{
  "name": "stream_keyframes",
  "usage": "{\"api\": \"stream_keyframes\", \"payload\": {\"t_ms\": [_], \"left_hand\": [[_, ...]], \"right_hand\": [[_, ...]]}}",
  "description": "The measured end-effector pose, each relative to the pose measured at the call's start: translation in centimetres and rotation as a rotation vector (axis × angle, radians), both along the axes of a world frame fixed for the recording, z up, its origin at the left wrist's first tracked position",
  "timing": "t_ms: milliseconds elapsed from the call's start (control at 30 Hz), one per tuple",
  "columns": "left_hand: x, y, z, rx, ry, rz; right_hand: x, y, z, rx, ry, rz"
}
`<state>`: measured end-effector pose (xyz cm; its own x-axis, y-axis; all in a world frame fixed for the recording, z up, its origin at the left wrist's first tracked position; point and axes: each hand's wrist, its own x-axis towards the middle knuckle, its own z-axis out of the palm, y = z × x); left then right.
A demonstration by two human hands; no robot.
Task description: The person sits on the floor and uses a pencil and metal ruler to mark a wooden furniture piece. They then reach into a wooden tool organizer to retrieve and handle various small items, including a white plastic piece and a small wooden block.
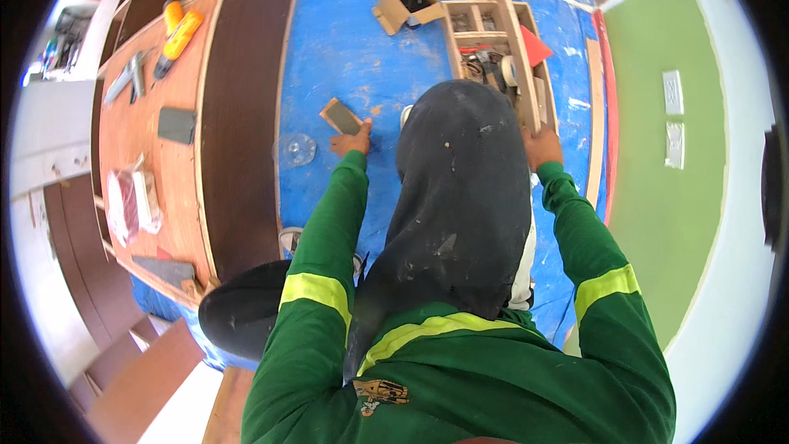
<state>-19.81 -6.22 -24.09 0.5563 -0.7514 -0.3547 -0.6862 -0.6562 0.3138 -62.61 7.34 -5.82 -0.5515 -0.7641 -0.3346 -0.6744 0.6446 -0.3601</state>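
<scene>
My left hand (353, 141) is low over the blue floor covering, its fingers closed on the near end of a small rectangular sanding block (340, 117). The block has a grey-green face and pale wooden edges. My right hand (542, 148) grips the near end of an open wooden toolbox (526, 57), beyond my bent knee. Inside the toolbox, hand tools and a roll of tape (509, 71) lie in compartments, and a red triangular piece (535, 47) sticks out on its right side. My knee hides part of the box.
An open cardboard box (406, 0) stands left of the toolbox. A clear plastic bottle (297, 150) is near my left hand. On the wooden bench (177, 185) at left lie a yellow-orange drill (177, 43) and a dark phone-like slab (176, 125). A green wall (633, 90) with outlets rises at right.
</scene>
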Motion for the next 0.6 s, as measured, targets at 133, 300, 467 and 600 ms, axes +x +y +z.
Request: {"api": "stream_keyframes", "payload": {"t_ms": [133,300,467,600], "left_hand": [[1.3,-0.8,-2.2,-0.044,0.257,-0.095],[1.4,0.1,-0.9,-0.004,0.115,-0.136],[-3.6,-0.6,7.0,-0.137,0.575,-0.112],[-12.4,-4.0,14.5,0.099,0.889,-0.39]], "right_hand": [[-1.8,0.7,-0.9,0.051,0.011,-0.016],[-1.6,0.8,-0.9,-0.005,-0.017,-0.007],[-1.0,0.4,0.8,0.026,-0.085,-0.016],[-1.5,0.7,0.6,0.039,-0.094,0.008]]}}
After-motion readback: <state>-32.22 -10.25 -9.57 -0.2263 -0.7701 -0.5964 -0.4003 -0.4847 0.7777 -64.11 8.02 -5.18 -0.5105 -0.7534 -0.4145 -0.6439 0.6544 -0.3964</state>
